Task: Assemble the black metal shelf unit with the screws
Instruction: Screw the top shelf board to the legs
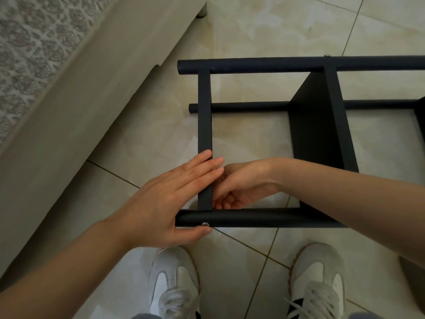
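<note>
Shelf frame (204, 116): matte black. Floor tiles (264, 26): beige, marbled. Shoes (174, 279): white. Cover (27, 42): grey, apparently floral-patterned.

Left hand (170, 199) flat on black shelf frame (253, 218); right hand (239, 187) beside its crossbar (204, 116).

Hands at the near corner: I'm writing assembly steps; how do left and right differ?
The left hand lies over the crossbar with straight fingers; the right hand curls its fingers at the bar's inner side. The left hand's thumb sits under the near tube by the screw; the right hand reaches inside the shelf unit. Both work the same corner.
</note>
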